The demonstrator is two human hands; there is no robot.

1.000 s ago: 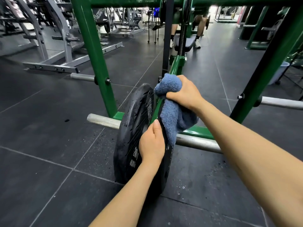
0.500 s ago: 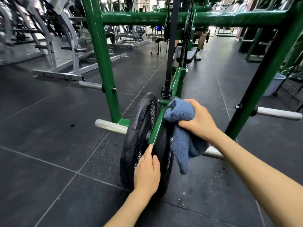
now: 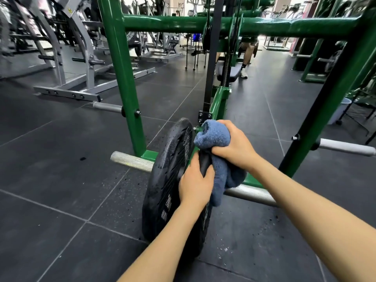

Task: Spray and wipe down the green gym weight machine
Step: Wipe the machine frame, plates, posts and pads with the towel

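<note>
The green weight machine (image 3: 122,82) fills the middle of the view, its thick upright post rising from a green base foot and joining a horizontal green crossbar (image 3: 284,27) overhead. Two black weight plates stand on edge at the machine's low central arm, one on each side of it: the left plate (image 3: 168,176) faces the camera with raised lettering and beads of moisture on its face, and the right plate (image 3: 203,226) sits just behind it, its rim partly covered by the hands. The left hand (image 3: 195,184) grips the rim of the right plate, fingers curled over its edge and thumb lying along the near side. The right hand (image 3: 236,147) clutches a bunched blue towel (image 3: 213,137), pressing its top fold against the green arm above the plates, while the rest of the cloth hangs down beside the right plate. A knurled silver sleeve (image 3: 130,160) pokes out to the left of the left plate, and another silver bar (image 3: 250,193) runs out to the right behind the hanging cloth. The floor (image 3: 61,180) is of dark rubber tiles, with small wet specks to the right of the plates. Beyond the machine, at the far side of the crossbar, a seated person's legs (image 3: 246,58) show, and a grey rack (image 3: 67,78) stands off to the machine's left.
</note>
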